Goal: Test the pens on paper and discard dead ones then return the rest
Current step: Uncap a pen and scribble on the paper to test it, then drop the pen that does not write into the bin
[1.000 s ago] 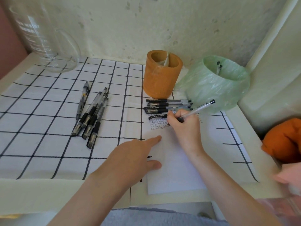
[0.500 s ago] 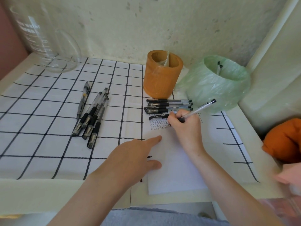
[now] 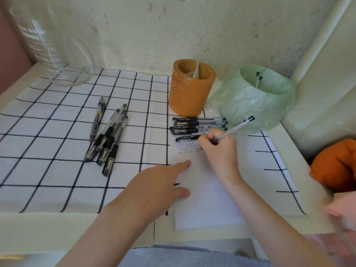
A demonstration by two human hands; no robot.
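Right hand pinches pen, tip down, to test ink on paper; left hand, fingers flat alongside, pins it steady.

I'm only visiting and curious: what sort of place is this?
Likely a home desk or study nook, not a lab: a checked cloth over a table by a stained wall, a pen holder and a bag-lined bin. The glass beaker is the odd one out.
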